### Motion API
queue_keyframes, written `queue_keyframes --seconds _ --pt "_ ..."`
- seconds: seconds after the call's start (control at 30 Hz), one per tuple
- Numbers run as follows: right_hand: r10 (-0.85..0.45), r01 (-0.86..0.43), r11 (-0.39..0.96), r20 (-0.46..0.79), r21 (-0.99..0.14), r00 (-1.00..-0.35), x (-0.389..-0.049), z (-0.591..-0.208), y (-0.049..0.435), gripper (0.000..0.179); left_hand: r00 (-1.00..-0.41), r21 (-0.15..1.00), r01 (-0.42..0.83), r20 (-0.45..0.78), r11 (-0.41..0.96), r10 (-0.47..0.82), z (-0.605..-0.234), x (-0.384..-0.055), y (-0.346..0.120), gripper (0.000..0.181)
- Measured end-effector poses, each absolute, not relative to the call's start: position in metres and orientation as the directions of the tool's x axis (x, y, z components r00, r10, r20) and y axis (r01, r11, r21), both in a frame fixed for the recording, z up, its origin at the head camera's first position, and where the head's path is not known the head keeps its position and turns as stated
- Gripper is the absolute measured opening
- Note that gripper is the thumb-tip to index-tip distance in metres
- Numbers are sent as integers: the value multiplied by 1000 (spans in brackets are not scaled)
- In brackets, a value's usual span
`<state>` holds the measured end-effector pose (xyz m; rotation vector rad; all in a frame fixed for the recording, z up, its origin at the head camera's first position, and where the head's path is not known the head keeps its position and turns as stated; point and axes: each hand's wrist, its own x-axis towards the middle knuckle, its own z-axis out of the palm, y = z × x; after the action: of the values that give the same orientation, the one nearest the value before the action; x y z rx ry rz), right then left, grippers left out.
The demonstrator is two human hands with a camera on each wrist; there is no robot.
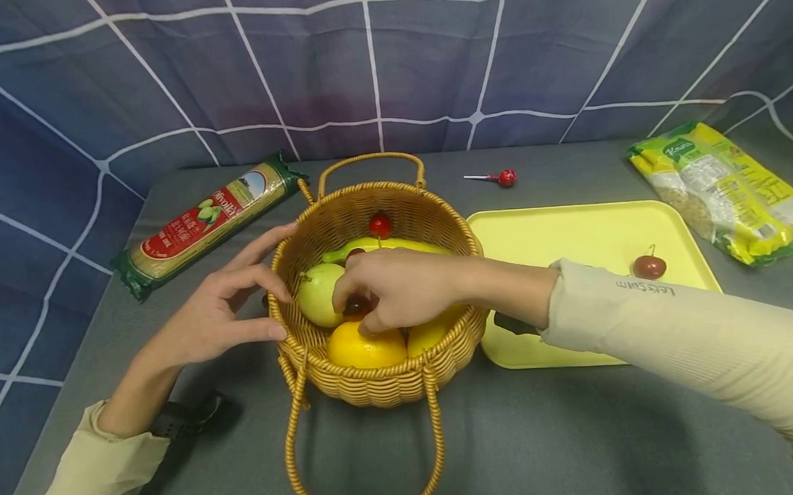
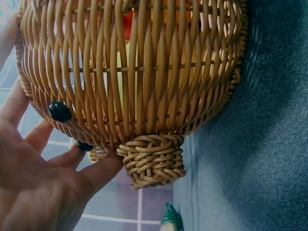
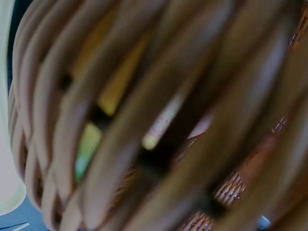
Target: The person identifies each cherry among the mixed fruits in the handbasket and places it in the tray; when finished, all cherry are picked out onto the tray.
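Note:
A round wicker basket [image 1: 383,386] holds a green pear [image 1: 318,296], a banana [image 1: 410,244], a yellow-orange fruit [image 1: 366,346], another yellow fruit [image 1: 434,331] and a bright red cherry [image 1: 379,224]. My right hand [image 1: 408,284] reaches down inside it, thumb and fingers pinching a dark cherry [image 1: 357,304]. Another dark cherry shows partly behind the knuckles. At the basket's left side, my left hand [image 1: 218,309] touches the rim and outer wall with loosely bent fingers. The left wrist view shows that thumb [image 2: 103,173] against the weave. Wicker hides most of the right wrist view.
Right of the basket lies a yellow tray [image 1: 537,233] bearing a cherry [image 1: 649,266], partly under my right forearm. A lollipop [image 1: 506,177] lies behind, a Knorr bag [image 1: 723,193] at far right, and a spaghetti packet [image 1: 207,224] at left. One basket handle [image 1: 436,432] extends toward me.

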<state>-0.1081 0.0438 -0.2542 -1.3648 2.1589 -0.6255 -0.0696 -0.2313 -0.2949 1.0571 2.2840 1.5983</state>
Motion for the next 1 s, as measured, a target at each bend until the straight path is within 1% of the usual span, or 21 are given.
queue_keyframes --seconds 0.13,0.23,0.33,0.43,0.6,0.73,0.83,0.93,1.0 --pt "-922 -679 373 -171 -633 -348 -109 -255 43 27 -731 867 468 269 173 627 -295 -70 -232 34" --pt "-928 -680 360 -167 -639 -334 -109 -256 43 29 -744 871 449 242 198 623 -294 -69 -231 34" --pt "-928 -682 355 -154 -640 -338 -109 -256 44 28 -754 875 434 221 216 619 -293 -69 -231 33" --pt "-927 -668 344 -126 -660 -352 -108 -254 47 26 -748 871 445 236 206 621 -294 -69 -232 33" --pt "-909 -618 341 -82 -708 -408 -104 -250 57 23 -738 864 463 253 197 626 -296 -70 -232 35" --pt "-899 -621 312 -11 -719 -438 -101 -246 64 22 -737 863 462 247 203 629 -296 -71 -231 34" --pt "-880 -626 288 57 -724 -471 -99 -243 70 28 -729 860 475 264 188 632 -295 -70 -231 31" --pt "-843 -625 289 117 -725 -525 -97 -238 78 36 -726 859 478 270 182 632 -295 -69 -232 31" --pt "-813 -622 294 151 -725 -562 -96 -234 84 38 -735 864 465 255 193 628 -295 -69 -232 32"
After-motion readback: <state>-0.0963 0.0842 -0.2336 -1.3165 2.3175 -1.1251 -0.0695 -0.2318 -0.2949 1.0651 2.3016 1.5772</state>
